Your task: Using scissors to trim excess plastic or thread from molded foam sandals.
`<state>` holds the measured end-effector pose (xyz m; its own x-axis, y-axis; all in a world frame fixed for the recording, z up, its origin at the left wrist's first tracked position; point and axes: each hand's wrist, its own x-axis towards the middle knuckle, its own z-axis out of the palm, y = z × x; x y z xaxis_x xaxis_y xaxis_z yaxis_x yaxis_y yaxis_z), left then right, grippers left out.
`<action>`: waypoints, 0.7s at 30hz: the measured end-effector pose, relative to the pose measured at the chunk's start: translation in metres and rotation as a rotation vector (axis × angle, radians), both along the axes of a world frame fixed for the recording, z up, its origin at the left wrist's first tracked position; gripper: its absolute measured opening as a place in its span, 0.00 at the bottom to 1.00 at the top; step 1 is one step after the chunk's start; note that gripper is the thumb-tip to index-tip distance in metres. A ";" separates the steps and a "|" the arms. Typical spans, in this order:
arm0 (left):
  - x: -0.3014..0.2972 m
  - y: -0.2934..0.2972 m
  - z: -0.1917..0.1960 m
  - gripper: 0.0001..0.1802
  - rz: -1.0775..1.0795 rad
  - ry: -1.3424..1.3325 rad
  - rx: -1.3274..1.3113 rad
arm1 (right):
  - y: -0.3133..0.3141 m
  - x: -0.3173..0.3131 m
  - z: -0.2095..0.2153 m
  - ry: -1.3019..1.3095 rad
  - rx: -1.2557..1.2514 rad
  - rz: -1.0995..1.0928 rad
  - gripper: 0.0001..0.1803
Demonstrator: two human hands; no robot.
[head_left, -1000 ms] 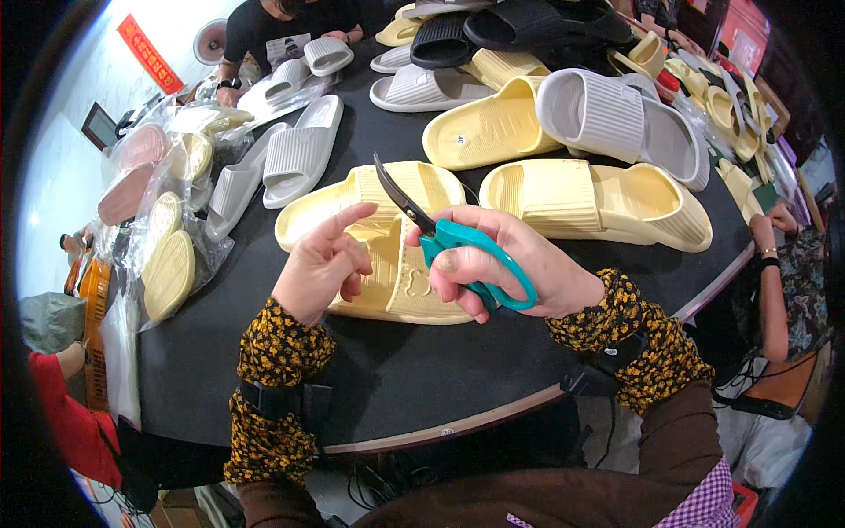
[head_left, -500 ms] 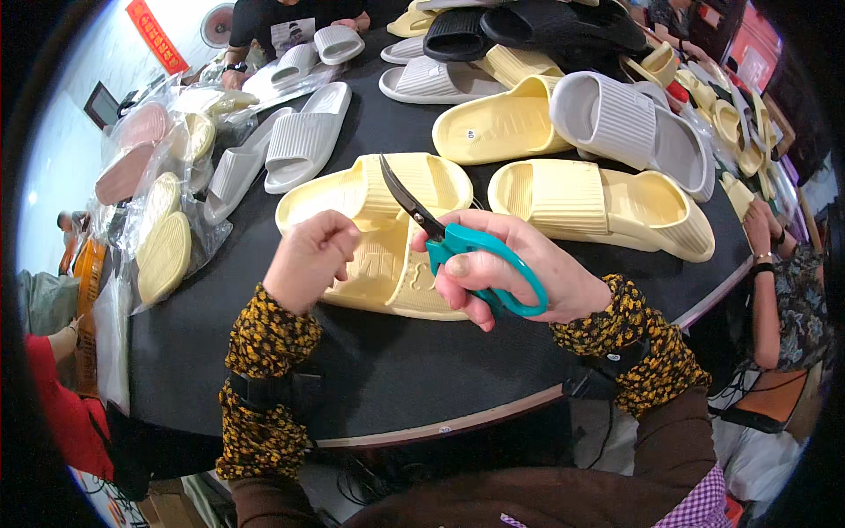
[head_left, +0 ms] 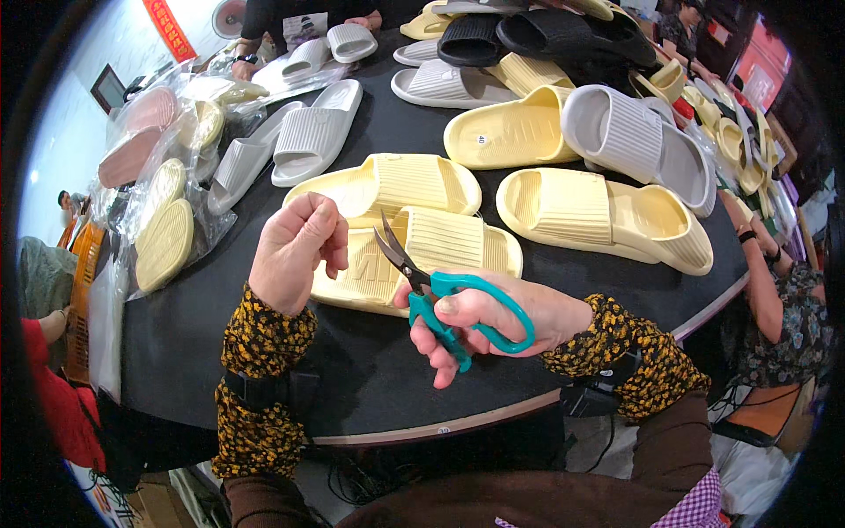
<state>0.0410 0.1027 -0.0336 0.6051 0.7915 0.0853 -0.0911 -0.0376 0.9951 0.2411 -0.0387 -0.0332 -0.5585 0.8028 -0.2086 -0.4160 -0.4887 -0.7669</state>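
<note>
My right hand (head_left: 502,321) holds scissors (head_left: 506,304) with teal handles, thumb and fingers through the loops. Their dark blades stand slightly apart and point up and left. Close to the blade tips is my left hand (head_left: 299,242), raised with its fingers pinched together; whatever they hold, if anything, is too small to make out. Beneath both hands lie two yellow slippers, a nearer slipper (head_left: 458,242) and a farther slipper (head_left: 422,180), side by side on the black table (head_left: 352,378). My right hand hides part of the nearer one.
Another yellow pair (head_left: 563,207) lies to the right, beside a grey pair (head_left: 616,132). Black slippers (head_left: 554,35) top a pile at the back. Grey slippers (head_left: 317,132) and bagged slippers (head_left: 167,242) lie left. Co-workers' arms (head_left: 761,264) show at the right edge and far side.
The scissors have come down and their blades have parted. My left hand has lifted slightly, still pinched. The nearer slipper's strap now shows more to the right.
</note>
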 end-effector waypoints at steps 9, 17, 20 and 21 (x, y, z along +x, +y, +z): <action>0.000 -0.005 0.003 0.11 0.016 0.029 0.073 | 0.002 0.003 0.005 -0.059 0.045 0.077 0.25; 0.003 -0.010 0.006 0.10 0.017 -0.022 0.040 | 0.001 0.002 0.008 -0.103 0.047 0.071 0.26; 0.002 -0.011 0.006 0.11 -0.040 -0.021 0.064 | 0.002 0.001 0.001 -0.062 0.026 0.006 0.26; 0.001 -0.010 0.006 0.11 -0.059 -0.024 0.080 | 0.002 0.001 -0.001 0.001 -0.006 -0.049 0.25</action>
